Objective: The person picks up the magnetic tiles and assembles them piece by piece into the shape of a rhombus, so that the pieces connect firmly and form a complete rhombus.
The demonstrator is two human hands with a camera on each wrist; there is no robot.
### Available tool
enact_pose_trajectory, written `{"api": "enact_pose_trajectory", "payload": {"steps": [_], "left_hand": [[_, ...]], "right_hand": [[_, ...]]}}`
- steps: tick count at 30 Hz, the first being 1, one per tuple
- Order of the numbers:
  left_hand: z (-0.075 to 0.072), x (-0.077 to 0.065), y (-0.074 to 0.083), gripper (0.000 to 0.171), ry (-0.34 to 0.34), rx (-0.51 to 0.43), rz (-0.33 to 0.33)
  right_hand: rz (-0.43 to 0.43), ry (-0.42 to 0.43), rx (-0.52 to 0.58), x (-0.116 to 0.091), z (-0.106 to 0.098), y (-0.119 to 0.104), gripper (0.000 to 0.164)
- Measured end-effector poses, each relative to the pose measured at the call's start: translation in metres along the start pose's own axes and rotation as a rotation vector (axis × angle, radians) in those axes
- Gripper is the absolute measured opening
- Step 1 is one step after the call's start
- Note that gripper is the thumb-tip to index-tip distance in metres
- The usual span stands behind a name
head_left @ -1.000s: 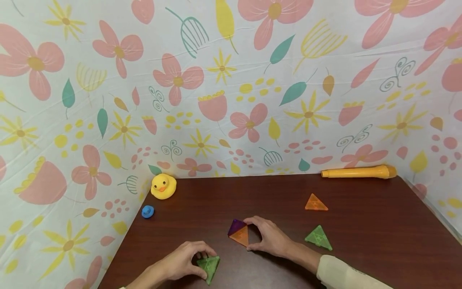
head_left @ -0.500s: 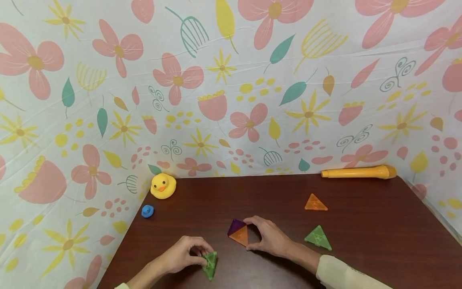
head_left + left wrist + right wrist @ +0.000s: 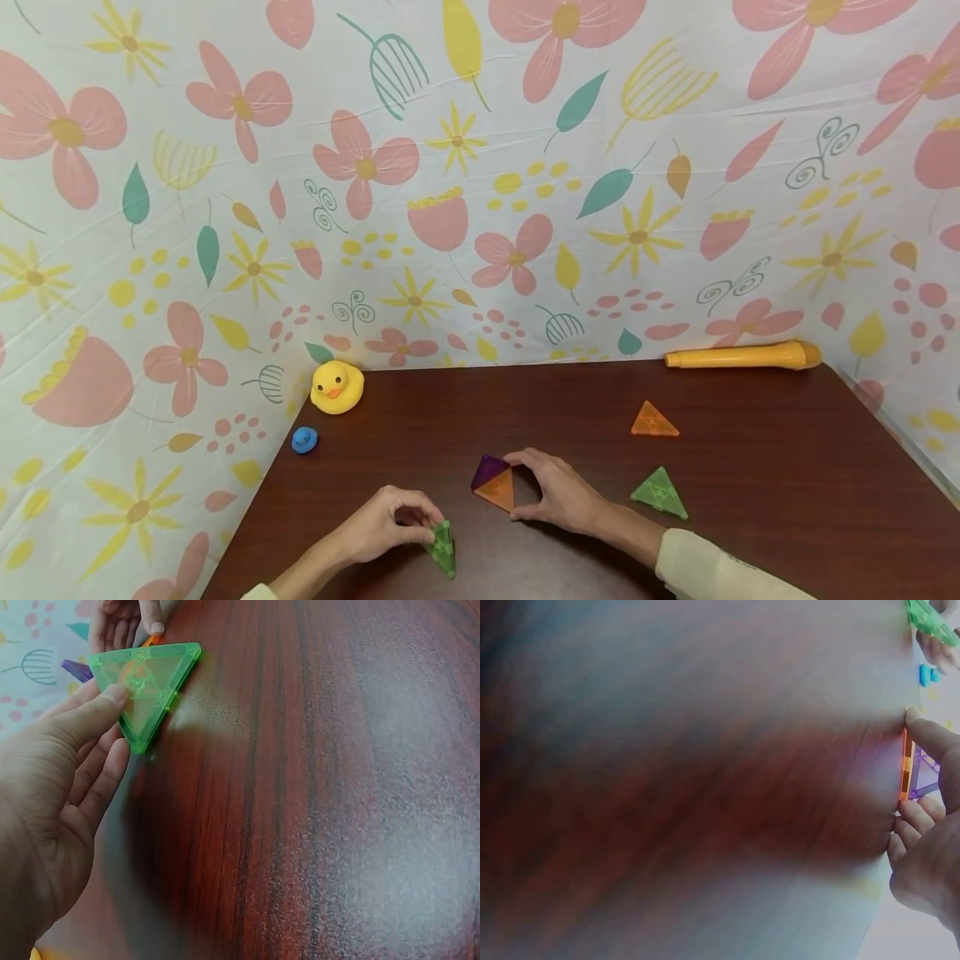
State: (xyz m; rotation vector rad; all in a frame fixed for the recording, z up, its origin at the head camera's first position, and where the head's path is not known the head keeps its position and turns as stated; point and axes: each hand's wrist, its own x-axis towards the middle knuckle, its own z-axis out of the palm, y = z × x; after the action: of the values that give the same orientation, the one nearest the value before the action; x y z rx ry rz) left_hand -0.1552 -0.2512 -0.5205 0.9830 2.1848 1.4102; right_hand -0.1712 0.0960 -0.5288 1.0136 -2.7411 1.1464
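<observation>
My left hand (image 3: pixel 384 527) pinches a translucent green triangular magnetic tile (image 3: pixel 444 552) between thumb and fingers, its face turned steeply up on the table's near side. In the left wrist view the thumb lies across that green tile (image 3: pixel 150 686). Just to the right, my right hand (image 3: pixel 561 498) grips an orange triangular magnetic tile (image 3: pixel 498 490), thumb at its near corner and a fingertip at the far one. A purple triangular magnetic tile (image 3: pixel 487 472) adjoins the orange one along one edge. The right wrist view shows the orange tile (image 3: pixel 906 765) nearly edge-on, with the purple tile (image 3: pixel 925 778) beyond.
Another green triangular tile (image 3: pixel 660 492) and another orange one (image 3: pixel 654 420) lie on the brown table (image 3: pixel 780 492) at right. A yellow toy microphone (image 3: pixel 742 357) lies along the back edge. A yellow rubber duck (image 3: pixel 337 388) and a small blue duck (image 3: pixel 304 440) stand at left.
The left hand has raised its green tile from leaning back to nearly upright, moving it slightly away from the body. The right hand keeps its grip on the orange tile in place.
</observation>
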Motion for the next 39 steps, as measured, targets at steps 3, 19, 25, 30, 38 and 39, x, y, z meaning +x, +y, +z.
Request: {"api": "enact_pose_trajectory", "payload": {"steps": [3,19,25,30,38,39], "left_hand": [[0.001,0.002,0.002,0.015,-0.003,-0.012,0.018],[0.001,0.016,0.010,0.008,0.044,0.050,0.026],[0.003,0.021,0.011,0.008,0.104,0.045,0.088],[0.003,0.025,0.016,0.009,0.134,0.038,0.117],[0.013,0.041,0.016,0.011,0.222,0.090,0.229],[0.014,0.043,0.016,0.011,0.233,0.088,0.234]], "right_hand": [[0.002,-0.003,-0.002,0.001,-0.001,-0.001,0.071],[-0.012,0.013,-0.007,0.000,-0.001,0.001,0.072],[-0.008,0.000,-0.002,0.000,0.000,0.001,0.072],[-0.006,-0.002,0.007,0.000,0.000,0.000,0.072],[0.011,-0.008,0.011,0.000,0.001,0.001,0.072],[0.012,-0.009,0.012,0.001,0.002,0.001,0.072]]}}
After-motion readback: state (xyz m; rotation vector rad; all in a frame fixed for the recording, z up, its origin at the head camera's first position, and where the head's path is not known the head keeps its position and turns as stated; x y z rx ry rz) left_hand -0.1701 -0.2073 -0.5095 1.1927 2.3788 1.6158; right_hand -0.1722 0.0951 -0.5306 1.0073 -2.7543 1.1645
